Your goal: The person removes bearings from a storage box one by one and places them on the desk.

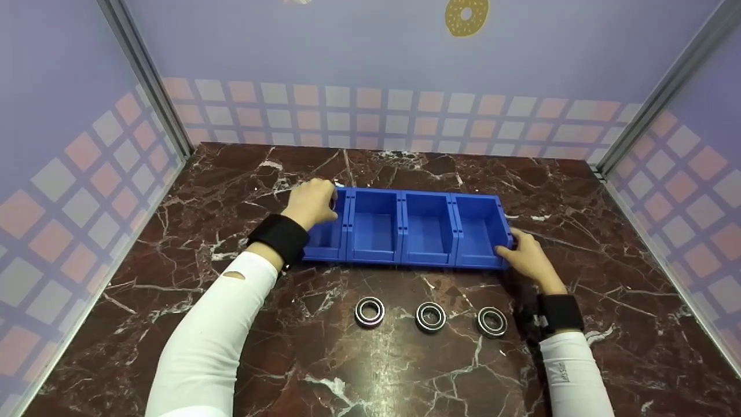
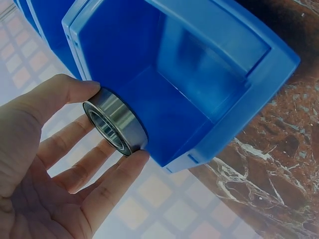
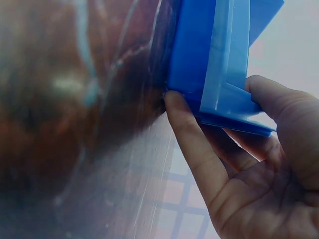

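Note:
My left hand (image 1: 311,201) pinches a steel ball bearing (image 2: 122,119) between thumb and fingertip. In the left wrist view the bearing is tilted at the opening of the leftmost blue bin (image 2: 192,79), overlapping its inside. That bin is one of several blue plastic bins (image 1: 374,234) joined side by side in a row. At the row's far right, my right hand (image 1: 525,255) grips the end bin (image 1: 479,231), its thumb over the rim and its fingers along the outer wall. The fingers' undersides show against the bin (image 3: 229,74) in the right wrist view.
Three more bearings lie flat in a line in front of the bins: a left one (image 1: 369,325), a middle one (image 1: 430,329) and a right one (image 1: 491,334). The dark red marbled tabletop (image 1: 278,347) is bounded by patterned panels (image 1: 370,116) at the back and sides.

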Motion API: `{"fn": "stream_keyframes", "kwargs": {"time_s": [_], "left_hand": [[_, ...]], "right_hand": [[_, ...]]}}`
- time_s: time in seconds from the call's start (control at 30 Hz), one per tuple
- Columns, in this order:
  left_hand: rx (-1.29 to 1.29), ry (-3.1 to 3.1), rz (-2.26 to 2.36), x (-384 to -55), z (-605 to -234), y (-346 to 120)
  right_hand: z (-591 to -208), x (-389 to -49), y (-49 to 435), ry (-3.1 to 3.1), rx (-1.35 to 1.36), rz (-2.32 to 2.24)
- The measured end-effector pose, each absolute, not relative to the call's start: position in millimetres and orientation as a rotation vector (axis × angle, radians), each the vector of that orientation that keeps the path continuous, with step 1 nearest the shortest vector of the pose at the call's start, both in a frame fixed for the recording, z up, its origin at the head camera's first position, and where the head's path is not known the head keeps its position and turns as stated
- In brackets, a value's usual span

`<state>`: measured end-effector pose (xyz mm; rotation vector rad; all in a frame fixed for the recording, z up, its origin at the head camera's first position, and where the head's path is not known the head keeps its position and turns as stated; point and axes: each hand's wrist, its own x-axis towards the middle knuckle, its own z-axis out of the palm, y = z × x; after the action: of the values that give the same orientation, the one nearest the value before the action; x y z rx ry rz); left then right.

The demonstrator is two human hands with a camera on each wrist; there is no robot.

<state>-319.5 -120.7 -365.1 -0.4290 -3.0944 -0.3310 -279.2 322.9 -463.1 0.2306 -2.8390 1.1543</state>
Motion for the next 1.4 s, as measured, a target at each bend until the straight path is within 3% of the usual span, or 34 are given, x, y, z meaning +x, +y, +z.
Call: {"fn": "stream_keyframes", "kwargs": {"time_s": [1.4], "left_hand": [[-0.503, -3.049, -0.324, -305, -351, -127]], "right_hand": [[-463, -279, 324, -2.856, 0.205, 1.140]]}}
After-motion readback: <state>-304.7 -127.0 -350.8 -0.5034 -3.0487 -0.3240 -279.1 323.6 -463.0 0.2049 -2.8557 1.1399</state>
